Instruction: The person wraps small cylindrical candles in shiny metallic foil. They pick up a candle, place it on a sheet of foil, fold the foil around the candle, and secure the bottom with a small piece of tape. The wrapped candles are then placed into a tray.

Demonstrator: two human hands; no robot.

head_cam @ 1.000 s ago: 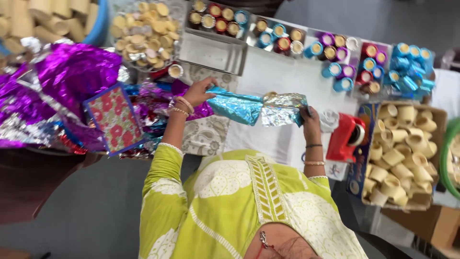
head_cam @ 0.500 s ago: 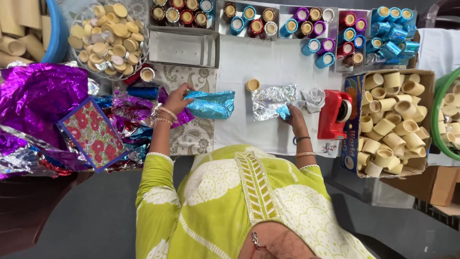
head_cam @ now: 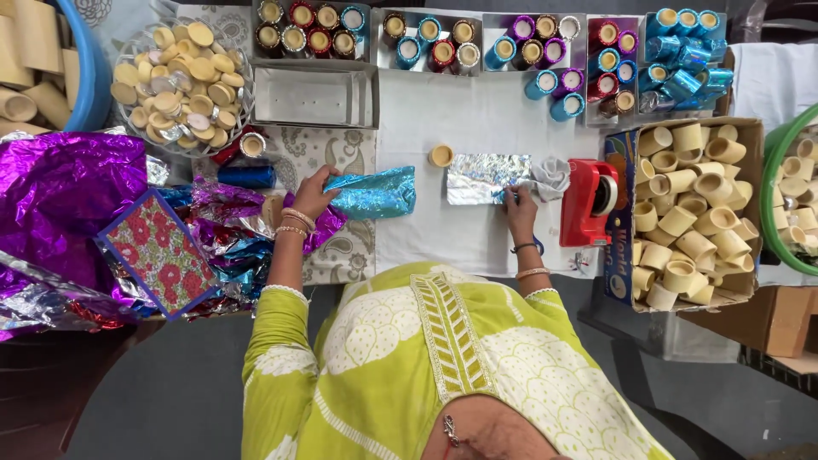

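My left hand point(head_cam: 313, 192) grips one end of a crumpled blue foil sheet point(head_cam: 373, 192), which lies on the table beside a pile of purple and blue foil point(head_cam: 230, 221). My right hand point(head_cam: 518, 204) presses down on the right part of a flat silver foil sheet point(head_cam: 484, 178) on the white table top point(head_cam: 452, 111). A small bare paper cup point(head_cam: 440, 155) stands just left of the silver sheet. A crumpled bit of silver foil point(head_cam: 552, 176) lies right of my right hand.
A red tape dispenser point(head_cam: 590, 203) stands right of the silver sheet. A cardboard box point(head_cam: 626, 255) of bare cups is at the right. Trays of foil-wrapped cups point(head_cam: 434, 38) line the far edge, with an empty metal tray point(head_cam: 315, 95), a basket of round lids point(head_cam: 183, 81) and large purple foil point(head_cam: 60, 192) at left.
The blue and silver sheets, held together a second ago, have been drawn apart. The silver sheet now lies flat under my right hand, and the blue one went left with my left hand.
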